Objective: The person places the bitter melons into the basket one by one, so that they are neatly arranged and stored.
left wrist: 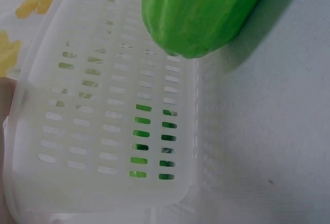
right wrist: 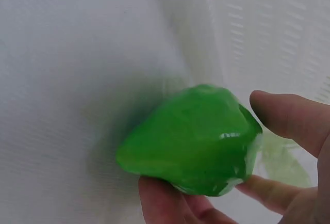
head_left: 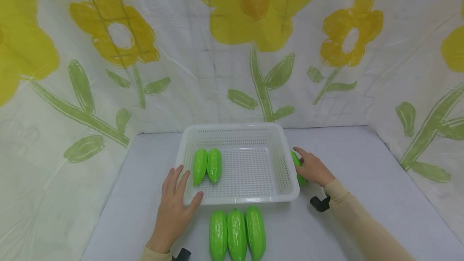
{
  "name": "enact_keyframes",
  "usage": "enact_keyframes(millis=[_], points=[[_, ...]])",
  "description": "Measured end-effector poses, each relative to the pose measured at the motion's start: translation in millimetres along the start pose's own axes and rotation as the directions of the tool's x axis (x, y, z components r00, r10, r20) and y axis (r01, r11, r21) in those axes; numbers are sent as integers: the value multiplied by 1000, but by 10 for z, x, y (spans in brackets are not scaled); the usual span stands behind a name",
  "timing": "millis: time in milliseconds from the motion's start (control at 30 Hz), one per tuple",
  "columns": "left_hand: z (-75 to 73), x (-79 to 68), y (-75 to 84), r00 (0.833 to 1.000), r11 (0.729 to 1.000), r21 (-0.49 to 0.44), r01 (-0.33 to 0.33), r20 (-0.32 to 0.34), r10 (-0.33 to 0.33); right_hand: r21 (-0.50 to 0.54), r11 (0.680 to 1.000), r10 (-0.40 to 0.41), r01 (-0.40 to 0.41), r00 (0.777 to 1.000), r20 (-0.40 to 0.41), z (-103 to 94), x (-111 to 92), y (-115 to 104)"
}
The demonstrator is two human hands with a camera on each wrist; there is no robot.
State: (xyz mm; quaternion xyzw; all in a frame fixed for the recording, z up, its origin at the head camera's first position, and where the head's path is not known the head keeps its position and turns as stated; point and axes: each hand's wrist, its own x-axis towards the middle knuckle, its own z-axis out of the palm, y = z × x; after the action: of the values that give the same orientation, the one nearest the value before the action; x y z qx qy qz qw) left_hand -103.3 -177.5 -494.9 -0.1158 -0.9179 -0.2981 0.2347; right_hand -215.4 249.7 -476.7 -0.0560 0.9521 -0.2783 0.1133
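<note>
My right hand point(head_left: 314, 168) holds a glossy green ridged gourd point(right wrist: 191, 141) just outside the right wall of a white perforated basket point(head_left: 235, 201). In the right wrist view its fingers point(right wrist: 162, 201) curl under the gourd and the thumb is at the other side. My left hand point(head_left: 175, 204) rests at the basket's front left corner, fingers spread and holding nothing. Inside the basket, two similar gourds point(head_left: 214, 166) lie side by side at the left. Three more gourds point(head_left: 237, 235) lie in a row in front of the basket.
The basket stands on a table with a pale cloth point(head_left: 362, 180). Behind and at both sides hang white sheets point(head_left: 181, 51) printed with yellow flowers. A black wrist device point(head_left: 320, 204) sits on the right wrist.
</note>
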Motion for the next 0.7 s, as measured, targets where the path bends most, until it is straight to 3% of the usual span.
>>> enact_keyframes(millis=[300,700], points=[[-1,-10,-2,1000,1000,-1,8,5,-8,206,972,87,-111,988,125,-40,61,-8],[-1,-4,0,1000,1000,0,-7,-7,7,256,960,91,-115,991,102,-150,29,83]])
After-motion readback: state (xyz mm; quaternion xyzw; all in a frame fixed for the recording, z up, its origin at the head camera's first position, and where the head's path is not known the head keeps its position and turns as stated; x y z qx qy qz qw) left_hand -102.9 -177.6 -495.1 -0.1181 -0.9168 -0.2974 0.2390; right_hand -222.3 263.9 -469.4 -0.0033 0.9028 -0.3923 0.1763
